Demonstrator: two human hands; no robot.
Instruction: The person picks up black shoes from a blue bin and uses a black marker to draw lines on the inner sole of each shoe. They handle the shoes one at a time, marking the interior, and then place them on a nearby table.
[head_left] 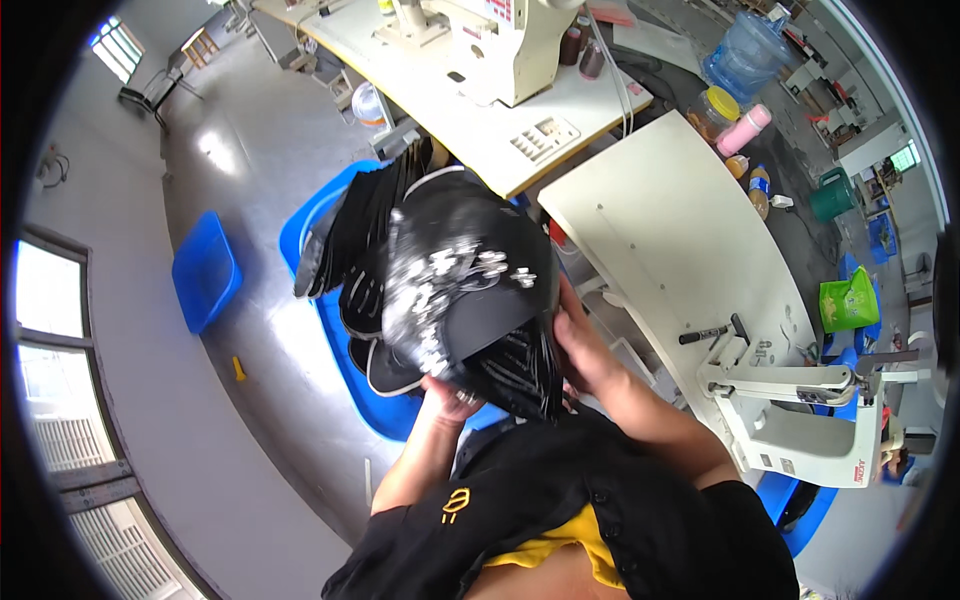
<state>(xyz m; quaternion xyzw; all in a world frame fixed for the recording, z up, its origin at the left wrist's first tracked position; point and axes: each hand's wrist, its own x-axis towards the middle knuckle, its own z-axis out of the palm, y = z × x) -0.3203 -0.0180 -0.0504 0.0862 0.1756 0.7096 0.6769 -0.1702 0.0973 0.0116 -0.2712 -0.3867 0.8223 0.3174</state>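
Observation:
In front of my chest I hold a thick bundle of black pieces with a silver flower pattern (440, 275), which look like shoe uppers; part of it is smeared by motion. My left hand (452, 400) grips its lower edge, the thumb showing and the other fingers mostly hidden. Along its right side my right hand (580, 345) is wrapped, fingertips out of sight underneath. Behind and left of the bundle, more stacked black pieces with pale edging (365, 220) lie in a blue plastic tub (350, 375).
A sewing machine (510, 50) stands on the far table (470, 125). To the right, another sewing machine (810, 430) is on a white tabletop (680, 230). A second blue tub (207, 270) and a yellow object (239, 368) are on the floor at left. Bottles, including a pink flask (745, 130), stand far right.

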